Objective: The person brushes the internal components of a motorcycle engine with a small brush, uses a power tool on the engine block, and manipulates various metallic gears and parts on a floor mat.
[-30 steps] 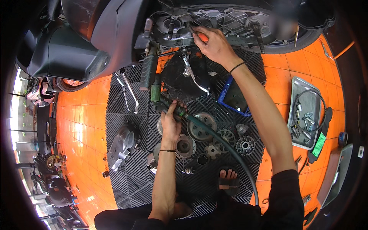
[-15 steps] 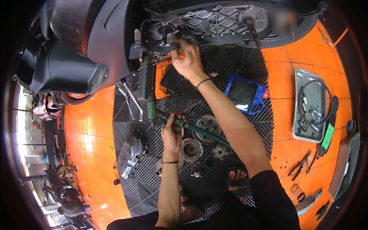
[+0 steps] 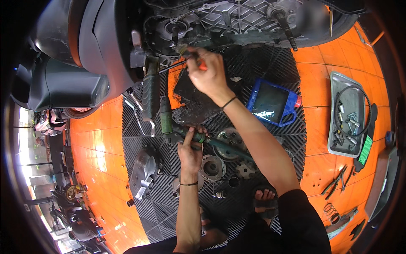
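Observation:
My left hand point(image 3: 192, 148) is wrapped round a green spray gun point(image 3: 167, 120), its dark green hose point(image 3: 232, 149) trailing right under my other forearm. Just below the scooter's bare engine case point(image 3: 237, 23), my right hand point(image 3: 207, 70) grips a small brush with an orange-red part at the palm. The brush's head point(image 3: 185, 51) is close to the case's lower edge, under a protruding shaft point(image 3: 174, 37); blur hides whether it touches. A long thin dark rod also shows left of that hand.
Drive parts, including a metal ring point(image 3: 212, 167) and a silver cover point(image 3: 144, 173), lie on the black mat point(image 3: 160, 218). A blue-framed jug point(image 3: 270, 103) lies right of centre. Farther right are a metal tray point(image 3: 334, 114) of sockets, pliers point(image 3: 336, 182) and a coil spring point(image 3: 332, 213).
The whole view has shifted slightly. My right hand and the brush have moved a little lower relative to the shaft. My left hand keeps its hold on the spray gun.

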The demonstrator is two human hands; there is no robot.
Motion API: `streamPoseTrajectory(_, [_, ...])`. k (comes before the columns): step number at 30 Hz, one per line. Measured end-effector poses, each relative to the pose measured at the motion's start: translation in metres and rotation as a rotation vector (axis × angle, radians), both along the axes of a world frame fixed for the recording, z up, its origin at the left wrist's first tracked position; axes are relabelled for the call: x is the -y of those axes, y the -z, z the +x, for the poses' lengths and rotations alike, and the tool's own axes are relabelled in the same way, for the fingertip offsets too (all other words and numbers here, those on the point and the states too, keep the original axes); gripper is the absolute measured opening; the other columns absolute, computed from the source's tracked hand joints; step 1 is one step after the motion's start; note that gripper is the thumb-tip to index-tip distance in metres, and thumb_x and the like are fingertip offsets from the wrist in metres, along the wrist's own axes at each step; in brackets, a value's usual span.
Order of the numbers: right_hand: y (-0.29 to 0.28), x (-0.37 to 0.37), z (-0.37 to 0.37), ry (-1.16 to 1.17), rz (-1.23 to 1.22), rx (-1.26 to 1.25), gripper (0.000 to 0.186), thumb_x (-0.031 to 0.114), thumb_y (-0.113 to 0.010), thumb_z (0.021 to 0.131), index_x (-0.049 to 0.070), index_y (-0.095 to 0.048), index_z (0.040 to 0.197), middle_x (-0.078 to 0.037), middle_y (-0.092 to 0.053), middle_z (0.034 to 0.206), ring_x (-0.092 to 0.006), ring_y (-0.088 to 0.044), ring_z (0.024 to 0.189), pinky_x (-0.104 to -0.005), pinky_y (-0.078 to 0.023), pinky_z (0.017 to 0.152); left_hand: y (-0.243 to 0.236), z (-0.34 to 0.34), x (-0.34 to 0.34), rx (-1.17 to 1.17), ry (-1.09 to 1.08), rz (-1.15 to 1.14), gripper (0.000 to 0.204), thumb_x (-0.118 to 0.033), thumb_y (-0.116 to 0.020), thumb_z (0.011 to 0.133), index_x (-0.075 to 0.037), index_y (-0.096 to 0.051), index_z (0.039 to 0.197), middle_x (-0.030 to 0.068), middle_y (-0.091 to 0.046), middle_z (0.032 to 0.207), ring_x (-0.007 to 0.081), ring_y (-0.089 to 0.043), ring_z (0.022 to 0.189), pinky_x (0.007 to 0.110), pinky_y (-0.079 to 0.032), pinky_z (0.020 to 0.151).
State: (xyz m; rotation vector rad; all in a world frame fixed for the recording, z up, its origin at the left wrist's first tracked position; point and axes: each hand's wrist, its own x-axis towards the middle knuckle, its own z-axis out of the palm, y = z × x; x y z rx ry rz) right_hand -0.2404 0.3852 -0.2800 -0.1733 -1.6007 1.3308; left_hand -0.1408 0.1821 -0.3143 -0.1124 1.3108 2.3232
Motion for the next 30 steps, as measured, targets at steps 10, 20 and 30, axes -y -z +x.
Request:
streamPoseTrajectory(10, [-0.008, -0.001, 0.168, 0.097, -0.511, 0.119, 0.032, 0.009, -0.051, 0.105, -0.008, -0.060, 0.130, -0.016, -0.072, 0.094, -0.0151, -0.067, 0.066, -0.0269, -0.054, 0.062, -0.026, -0.018, -0.066, -0.281, 0.099, -0.054, 0.018, -0.015, -0.059, 0.103, 0.000, -0.057, 0.094, 0.0098, -0.060, 0.082, 0.0224, -0.061, 0.080, 0.039, -0.053, 0.078])
streamPoseTrajectory(20, [0.022, 0.026, 0.246, 0.099, -0.496, 0.137, 0.037, 0.014, -0.058, 0.103, -0.006, -0.059, 0.135, -0.017, -0.071, 0.092, -0.0148, -0.067, 0.065, -0.0265, -0.055, 0.059, -0.041, -0.006, -0.112, -0.306, -0.066, -0.221, 0.021, -0.019, -0.062, 0.102, -0.004, -0.051, 0.091, 0.0048, -0.051, 0.074, 0.0184, -0.056, 0.067, 0.035, -0.049, 0.060])
streamPoseTrajectory(30, [0.019, 0.033, 0.227, -0.011, -0.524, 0.166, 0.040, 0.016, -0.061, 0.102, -0.007, -0.059, 0.134, -0.015, -0.071, 0.091, -0.0123, -0.067, 0.066, -0.0247, -0.056, 0.061, -0.050, -0.007, -0.107, -0.351, -0.148, -0.286, 0.024, -0.020, -0.062, 0.104, 0.000, -0.053, 0.093, 0.0049, -0.053, 0.070, 0.0153, -0.055, 0.064, 0.032, -0.049, 0.057])
